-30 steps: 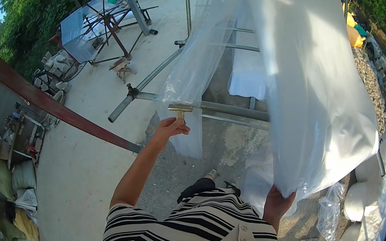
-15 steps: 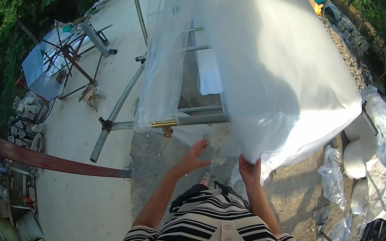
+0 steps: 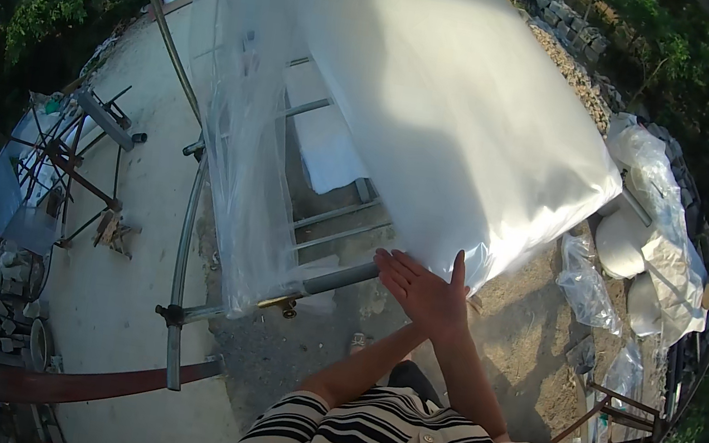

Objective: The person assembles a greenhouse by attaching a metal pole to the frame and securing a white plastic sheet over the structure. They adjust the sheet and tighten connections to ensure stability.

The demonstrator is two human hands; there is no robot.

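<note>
A large white plastic sheet (image 3: 444,116) hangs over a grey metal pipe frame (image 3: 337,278), with a clear film (image 3: 243,168) beside it on the left. Both of my hands meet at the sheet's lower edge. My left hand (image 3: 414,281) lies flat against the sheet, fingers stretched out and thumb up. My right hand (image 3: 449,325) sits under it and is mostly hidden, so its grip does not show. A small brass-coloured clamp (image 3: 287,306) sits on the pipe, left of my hands and apart from them.
A folding metal work stand (image 3: 60,168) stands on the concrete at the left. White sacks and crumpled clear plastic (image 3: 644,246) lie on the dirt at the right. A stone wall (image 3: 570,66) runs behind. A rust-coloured beam (image 3: 74,377) crosses the lower left.
My left hand has left the brass clamp on the pipe and moved right to join my right hand at the sheet's lower edge. The view has swung toward the sheet.
</note>
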